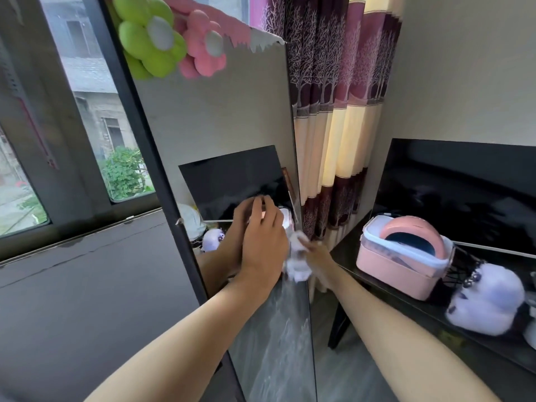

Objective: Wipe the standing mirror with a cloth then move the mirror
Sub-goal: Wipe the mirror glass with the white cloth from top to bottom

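Two bare hands are shown at the right edge of a standing mirror (pixel 229 117), which is set upright before a window (pixel 95 117) and framed in a dark border. The left hand (pixel 262 245) is laid on the glass near that edge, its fingers held close together and bent slightly at the tips, nothing being gripped; its reflection is seen just to the left. The right hand (pixel 316 253) is placed just beyond the mirror's right edge, and a white cloth (pixel 295 259) is bunched in it and pressed against the frame; the cloth is blurred, and how the fingers lie around it cannot be told beyond that they are closed on it.

Two soft flower ornaments, one green (pixel 148 36) and one pink (pixel 203 47), are fixed at the mirror's upper left corner. A patterned curtain (pixel 333 111) is hung directly behind the right edge, almost touching it. To the right, a dark table (pixel 377 288) is set near the mirror, with only a narrow strip of floor (pixel 342 372) left between its leg and the mirror's lower edge. On the table are seen a pink box (pixel 403 265), a pale plush toy (pixel 487 300) and, leaning behind them, a black screen (pixel 464 181). To the left, a grey wall below the window sill is met by the mirror's frame.
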Demonstrator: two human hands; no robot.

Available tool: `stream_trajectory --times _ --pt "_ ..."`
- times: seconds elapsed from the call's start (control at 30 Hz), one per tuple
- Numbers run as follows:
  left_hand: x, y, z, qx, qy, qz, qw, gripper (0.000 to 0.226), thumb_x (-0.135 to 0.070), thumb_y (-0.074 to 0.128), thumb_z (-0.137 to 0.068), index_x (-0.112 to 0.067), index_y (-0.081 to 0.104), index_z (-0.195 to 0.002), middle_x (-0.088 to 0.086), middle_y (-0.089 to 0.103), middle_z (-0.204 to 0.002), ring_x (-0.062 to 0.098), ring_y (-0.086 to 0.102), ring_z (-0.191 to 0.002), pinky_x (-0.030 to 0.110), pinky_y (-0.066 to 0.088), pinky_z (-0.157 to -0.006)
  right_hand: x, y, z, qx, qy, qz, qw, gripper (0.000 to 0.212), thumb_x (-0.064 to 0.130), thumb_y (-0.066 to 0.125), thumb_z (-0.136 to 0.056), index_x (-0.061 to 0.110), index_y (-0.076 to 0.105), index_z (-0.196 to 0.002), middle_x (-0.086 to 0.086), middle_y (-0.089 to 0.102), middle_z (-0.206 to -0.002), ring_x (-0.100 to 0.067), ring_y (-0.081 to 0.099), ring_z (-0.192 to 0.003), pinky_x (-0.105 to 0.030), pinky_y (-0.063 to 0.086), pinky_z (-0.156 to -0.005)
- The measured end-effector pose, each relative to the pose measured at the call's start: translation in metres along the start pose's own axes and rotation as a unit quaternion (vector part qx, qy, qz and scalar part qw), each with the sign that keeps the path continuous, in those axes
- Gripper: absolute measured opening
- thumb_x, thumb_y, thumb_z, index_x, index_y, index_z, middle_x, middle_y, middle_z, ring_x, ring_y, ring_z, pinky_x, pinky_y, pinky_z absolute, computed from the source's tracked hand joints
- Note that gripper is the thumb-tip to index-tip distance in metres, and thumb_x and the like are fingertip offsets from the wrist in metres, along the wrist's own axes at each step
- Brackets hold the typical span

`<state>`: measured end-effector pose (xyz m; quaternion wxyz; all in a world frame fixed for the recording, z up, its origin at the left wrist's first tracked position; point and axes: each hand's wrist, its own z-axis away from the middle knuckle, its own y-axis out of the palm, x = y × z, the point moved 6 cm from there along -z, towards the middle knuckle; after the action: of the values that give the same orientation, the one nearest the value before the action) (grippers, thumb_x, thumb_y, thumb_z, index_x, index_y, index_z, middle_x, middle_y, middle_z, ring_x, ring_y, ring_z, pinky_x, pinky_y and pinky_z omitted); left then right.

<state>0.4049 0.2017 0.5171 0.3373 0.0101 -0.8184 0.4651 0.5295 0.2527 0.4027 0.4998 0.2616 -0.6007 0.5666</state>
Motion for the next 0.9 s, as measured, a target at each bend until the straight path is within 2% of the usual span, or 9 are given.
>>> stream_trajectory --times 0.07,0.17,0.3,0.47,0.53,0.67,0.73,0.77,0.9 --pt "-0.002 -0.001 -0.001 0.010 0.013 -0.001 1.000 0.047 -0.024 0.031 -0.101 0.002 0.030 -0.141 0.023 0.021 -0.149 0.041 0.010 -0.139 0.050 0.007 -0.113 -0.028 0.000 -0.004 -0.021 0.030 0.029 0.999 0.033 -0.002 0.036 -0.095 -0.002 0.055 -0.121 -0.019 0.057 -0.119 -0.027 0.053 -0.097 -0.016 0.044 -0.065" --pt "-0.005 -0.004 -0.006 0.020 0.023 -0.001 1.000 0.051 -0.025 0.033 -0.100 0.003 0.026 -0.142 0.024 0.019 -0.150 0.041 0.010 -0.139 0.050 0.006 -0.113 -0.013 -0.026 -0.012 -0.107 0.035 -0.020 0.993 0.034 0.004 0.039 -0.094 -0.001 0.051 -0.126 -0.018 0.054 -0.130 -0.031 0.055 -0.110 -0.028 0.050 -0.084" --pt "-0.009 -0.005 -0.011 0.016 -0.007 0.028 0.999 0.050 -0.025 0.027 -0.102 -0.002 0.017 -0.145 0.019 0.015 -0.152 0.035 0.009 -0.142 0.043 0.002 -0.115 0.074 -0.065 -0.020 -0.206 -0.161 -0.076 0.962 0.038 0.000 0.040 -0.093 0.007 0.054 -0.128 -0.008 0.057 -0.123 -0.020 0.054 -0.103 -0.020 0.045 -0.084" --pt "-0.022 -0.001 -0.021 0.037 0.023 0.019 0.999 0.048 -0.020 0.028 -0.102 0.004 0.020 -0.143 0.023 0.017 -0.151 0.040 0.010 -0.140 0.047 0.002 -0.114 0.112 -0.050 -0.036 -0.181 -0.275 -0.027 0.944 0.028 0.004 0.044 -0.094 -0.002 0.058 -0.118 -0.017 0.059 -0.118 -0.025 0.057 -0.108 -0.017 0.046 -0.090" --pt "-0.020 0.004 -0.027 0.038 0.012 0.021 0.999 0.049 -0.024 0.031 -0.102 0.000 0.024 -0.143 0.021 0.019 -0.151 0.038 0.011 -0.140 0.046 0.003 -0.114 0.078 -0.037 -0.047 -0.151 -0.230 -0.058 0.960 0.028 0.002 0.041 -0.095 -0.006 0.055 -0.118 -0.026 0.059 -0.118 -0.030 0.059 -0.107 -0.009 0.047 -0.079" --pt "-0.022 0.020 -0.032 0.052 0.030 -0.004 0.998 0.048 -0.027 0.036 -0.100 -0.003 0.032 -0.141 0.021 0.021 -0.150 0.041 0.011 -0.139 0.051 0.007 -0.113 -0.031 -0.008 -0.056 -0.013 0.034 0.003 0.999 0.037 0.007 0.045 -0.093 0.002 0.048 -0.130 -0.017 0.052 -0.133 -0.029 0.050 -0.123 -0.006 0.046 -0.068" --pt "-0.024 0.022 -0.033 0.057 0.046 -0.011 0.997 0.046 -0.026 0.035 -0.101 -0.004 0.035 -0.140 0.020 0.019 -0.151 0.041 0.010 -0.139 0.051 0.006 -0.113 -0.052 -0.005 -0.057 0.010 0.092 0.064 0.994 0.034 0.012 0.044 -0.095 0.002 0.049 -0.128 -0.012 0.056 -0.129 -0.025 0.054 -0.118 -0.011 0.047 -0.076" --pt "-0.025 0.021 -0.034 0.059 0.052 -0.015 0.997 0.045 -0.026 0.034 -0.101 -0.004 0.035 -0.140 0.020 0.018 -0.151 0.041 0.009 -0.139 0.051 0.006 -0.113 -0.044 -0.011 -0.054 -0.015 0.085 0.114 0.990 0.033 0.012 0.042 -0.096 0.002 0.050 -0.126 -0.011 0.057 -0.126 -0.023 0.056 -0.114 -0.016 0.047 -0.081" --pt "-0.028 0.013 -0.037 0.048 0.046 -0.006 0.998 0.049 -0.023 0.032 -0.101 0.002 0.025 -0.142 0.022 0.018 -0.150 0.039 0.010 -0.140 0.046 0.002 -0.114 0.036 -0.059 -0.057 -0.176 -0.083 -0.017 0.981 0.034 0.005 0.039 -0.094 0.000 0.055 -0.123 -0.017 0.061 -0.120 -0.030 0.057 -0.101 -0.019 0.046 -0.074"
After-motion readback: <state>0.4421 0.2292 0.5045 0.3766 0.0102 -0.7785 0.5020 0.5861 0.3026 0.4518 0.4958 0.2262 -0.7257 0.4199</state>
